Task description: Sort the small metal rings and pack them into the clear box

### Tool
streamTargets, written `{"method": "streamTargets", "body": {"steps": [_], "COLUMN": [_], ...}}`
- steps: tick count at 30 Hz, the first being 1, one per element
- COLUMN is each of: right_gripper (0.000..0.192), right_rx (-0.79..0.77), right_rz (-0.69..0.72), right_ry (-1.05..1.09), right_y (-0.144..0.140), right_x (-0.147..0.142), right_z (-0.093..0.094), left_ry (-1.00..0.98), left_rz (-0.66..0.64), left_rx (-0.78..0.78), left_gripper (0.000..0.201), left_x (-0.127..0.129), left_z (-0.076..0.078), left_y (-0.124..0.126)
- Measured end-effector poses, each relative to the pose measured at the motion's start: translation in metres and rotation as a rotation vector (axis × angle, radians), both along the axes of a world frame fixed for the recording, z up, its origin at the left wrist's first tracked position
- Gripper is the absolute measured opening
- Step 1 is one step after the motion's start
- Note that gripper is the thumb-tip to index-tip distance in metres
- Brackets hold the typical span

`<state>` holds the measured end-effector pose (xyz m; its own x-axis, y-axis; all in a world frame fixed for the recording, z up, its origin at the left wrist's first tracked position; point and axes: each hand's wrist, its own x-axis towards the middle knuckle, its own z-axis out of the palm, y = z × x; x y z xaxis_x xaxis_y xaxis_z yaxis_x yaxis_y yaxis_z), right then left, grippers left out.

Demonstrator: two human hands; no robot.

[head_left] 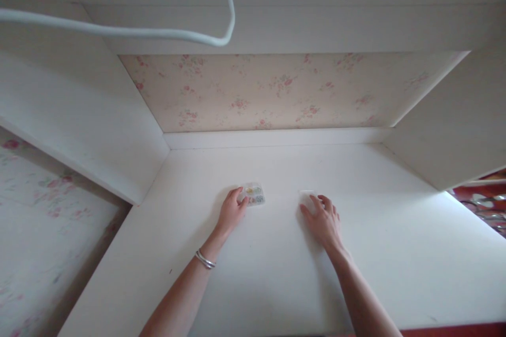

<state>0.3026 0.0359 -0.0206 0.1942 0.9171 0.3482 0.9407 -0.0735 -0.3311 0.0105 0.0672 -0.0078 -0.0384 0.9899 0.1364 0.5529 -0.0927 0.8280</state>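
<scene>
On the white surface lies a small clear compartment box (256,195), with little bits in yellow, red, green and blue-grey inside. My left hand (233,209) grips its left end between thumb and fingers, a silver bangle on that wrist. To the right, apart from the box, a flat clear plastic piece (307,192) lies partly under my right hand (324,221). The thumb and curled fingers of that hand close around it, hiding most of its shape; whether it is a lid or a second box I cannot tell.
The white tabletop (261,274) sits between two side panels, with floral wallpaper (276,89) behind. A white cable (158,33) hangs across the upper left. Shiny metal items (484,202) on red show at the right edge.
</scene>
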Motion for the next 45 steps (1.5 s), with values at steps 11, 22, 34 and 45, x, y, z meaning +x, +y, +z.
{"method": "streamTargets", "body": {"steps": [11,22,34,45], "right_gripper": [0.038,0.037,0.032,0.035], "right_rx": [-0.346,-0.266,-0.53,-0.532], "right_rz": [0.047,-0.006,0.391,0.47], "right_ry": [0.003,1.125,0.986,0.849], "right_y": [-0.011,-0.012,-0.001,0.003], "right_x": [0.005,-0.027,-0.095,-0.101], "right_z": [0.039,0.037,0.053,0.048], "left_ry": [-0.199,-0.213,0.144,0.175], "left_rz": [-0.09,-0.166,-0.338,-0.387], "left_rx": [-0.177,-0.17,0.077,0.098], "left_gripper": [0.041,0.036,0.079,0.079], "left_x": [0.004,-0.001,-0.027,-0.015], "left_z": [0.002,0.012,0.046,0.038], "left_y": [-0.014,-0.082,-0.075,-0.065]}}
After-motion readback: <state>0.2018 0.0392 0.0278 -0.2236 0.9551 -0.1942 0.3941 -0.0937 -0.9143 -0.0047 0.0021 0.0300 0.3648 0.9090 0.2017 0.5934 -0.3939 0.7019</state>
